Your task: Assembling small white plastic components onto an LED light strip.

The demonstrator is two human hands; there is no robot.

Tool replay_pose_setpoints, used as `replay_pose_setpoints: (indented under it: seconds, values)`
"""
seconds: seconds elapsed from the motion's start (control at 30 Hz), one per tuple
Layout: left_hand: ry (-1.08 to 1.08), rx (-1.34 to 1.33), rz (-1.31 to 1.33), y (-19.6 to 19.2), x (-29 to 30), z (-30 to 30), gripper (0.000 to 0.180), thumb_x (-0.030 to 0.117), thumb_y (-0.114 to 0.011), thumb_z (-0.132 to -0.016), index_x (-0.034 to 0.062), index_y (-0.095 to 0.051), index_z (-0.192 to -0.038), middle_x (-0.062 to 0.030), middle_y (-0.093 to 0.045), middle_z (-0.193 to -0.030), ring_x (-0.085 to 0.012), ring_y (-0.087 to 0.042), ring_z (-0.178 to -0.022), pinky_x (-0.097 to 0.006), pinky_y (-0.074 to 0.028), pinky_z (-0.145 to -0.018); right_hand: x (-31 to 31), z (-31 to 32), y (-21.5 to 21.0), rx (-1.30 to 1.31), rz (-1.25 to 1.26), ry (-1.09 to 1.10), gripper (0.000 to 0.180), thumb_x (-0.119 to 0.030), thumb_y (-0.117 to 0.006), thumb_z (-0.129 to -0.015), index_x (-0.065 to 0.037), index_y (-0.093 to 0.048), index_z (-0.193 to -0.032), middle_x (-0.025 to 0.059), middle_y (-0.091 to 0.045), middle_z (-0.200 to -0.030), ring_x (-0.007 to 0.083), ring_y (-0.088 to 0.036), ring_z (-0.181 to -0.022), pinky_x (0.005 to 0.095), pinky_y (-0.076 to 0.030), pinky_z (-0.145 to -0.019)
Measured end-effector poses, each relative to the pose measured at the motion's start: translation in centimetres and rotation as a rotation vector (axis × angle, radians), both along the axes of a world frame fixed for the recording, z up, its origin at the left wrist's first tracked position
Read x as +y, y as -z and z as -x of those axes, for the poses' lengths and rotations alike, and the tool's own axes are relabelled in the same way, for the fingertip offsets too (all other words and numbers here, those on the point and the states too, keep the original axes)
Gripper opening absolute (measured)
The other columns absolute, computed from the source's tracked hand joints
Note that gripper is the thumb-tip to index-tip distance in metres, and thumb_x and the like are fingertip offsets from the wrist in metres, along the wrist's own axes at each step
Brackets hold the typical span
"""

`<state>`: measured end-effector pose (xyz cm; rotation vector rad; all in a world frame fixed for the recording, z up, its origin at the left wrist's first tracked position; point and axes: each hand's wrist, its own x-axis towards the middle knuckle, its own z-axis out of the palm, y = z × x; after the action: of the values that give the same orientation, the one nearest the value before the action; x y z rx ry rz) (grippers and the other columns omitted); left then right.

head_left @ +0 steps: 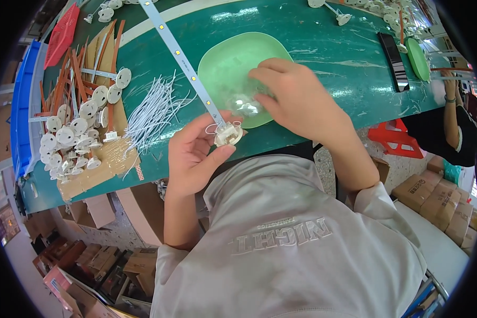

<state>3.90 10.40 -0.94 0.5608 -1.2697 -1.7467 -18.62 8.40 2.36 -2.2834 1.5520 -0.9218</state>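
Observation:
My left hand [193,151] is closed around the round white base [228,134] of an LED strip light. Its narrow strip [177,52], dotted with yellow LEDs, slants up and away to the left, and thin white wires loop at the base. Over the pale green tray [222,50], my right hand [291,93] has its fingers and thumb curled around a clear, shiny plastic piece [245,105]. Glare and transparency blur that piece's outline. More see-through pieces seem to lie in the tray beneath my fingers.
Left of the tray lie cut white wires [156,114] and a heap of strip lights with white bases [79,127] on cardboard. A blue bin [26,106] borders them. At right are a black phone [393,61], a red stool [395,139] and another person's arm [450,116].

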Motion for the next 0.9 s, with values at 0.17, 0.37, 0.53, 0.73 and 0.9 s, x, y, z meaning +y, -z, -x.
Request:
replay_pose_setpoints:
  seconds: [0.17, 0.37, 0.53, 0.73, 0.9]
  values:
    - [0.002, -0.025, -0.02, 0.0, 0.1, 0.0, 0.047, -0.012, -0.063, -0.082, -0.0069, -0.052, -0.128, -0.0213, -0.065, -0.117, -0.0256, -0.064, -0.109, -0.037, -0.051, -0.095, -1.0, 0.3, 0.1, 0.161, -0.154, -0.093, 0.008, -0.003, -0.064, -0.076, 0.001, -0.065, -0.083, 0.0171, -0.064, -0.078, 0.0363, -0.062, -0.074, 0.0417, -0.051, -0.069]
    - [0.005, -0.025, -0.002, 0.3, 0.1, 0.1, 0.048, -0.012, -0.063, -0.083, -0.0071, -0.051, -0.129, -0.0185, -0.063, -0.119, -0.0279, -0.062, -0.113, -0.041, -0.051, -0.097, -0.7, 0.4, 0.0, 0.085, -0.212, -0.102, 0.01, -0.005, -0.064, -0.076, 0.001, -0.065, -0.083, 0.016, -0.064, -0.078, 0.0347, -0.063, -0.075, 0.0414, -0.051, -0.067]
    - [0.009, -0.035, -0.007, 0.6, 0.0, -0.1, 0.048, -0.011, -0.063, -0.083, -0.0084, -0.05, -0.129, -0.0185, -0.059, -0.125, -0.0294, -0.061, -0.116, -0.045, -0.052, -0.098, -0.5, 0.7, -0.3, 0.076, -0.202, -0.161, 0.009, -0.004, -0.066, -0.074, 0.001, -0.066, -0.081, 0.015, -0.064, -0.076, 0.0344, -0.063, -0.074, 0.0412, -0.05, -0.067]
    - [-0.007, -0.027, 0.004, 0.5, 0.1, 0.2, 0.048, -0.009, -0.064, -0.084, -0.0091, -0.049, -0.129, -0.02, -0.061, -0.122, -0.0293, -0.061, -0.114, -0.046, -0.052, -0.097, -0.5, 0.8, 0.3, -0.01, -0.188, -0.125, 0.008, -0.003, -0.066, -0.072, 0.0, -0.065, -0.079, 0.0149, -0.064, -0.076, 0.0333, -0.063, -0.073, 0.0401, -0.051, -0.066]
    - [-0.006, -0.037, 0.0, 0.2, 0.2, 0.4, 0.048, -0.008, -0.064, -0.084, -0.0098, -0.049, -0.129, -0.0214, -0.063, -0.118, -0.0284, -0.061, -0.113, -0.046, -0.052, -0.097, -0.1, 0.6, 0.1, -0.105, -0.119, -0.084, 0.008, -0.001, -0.066, -0.076, -0.001, -0.064, -0.084, 0.0129, -0.065, -0.076, 0.0294, -0.064, -0.07, 0.036, -0.051, -0.061]
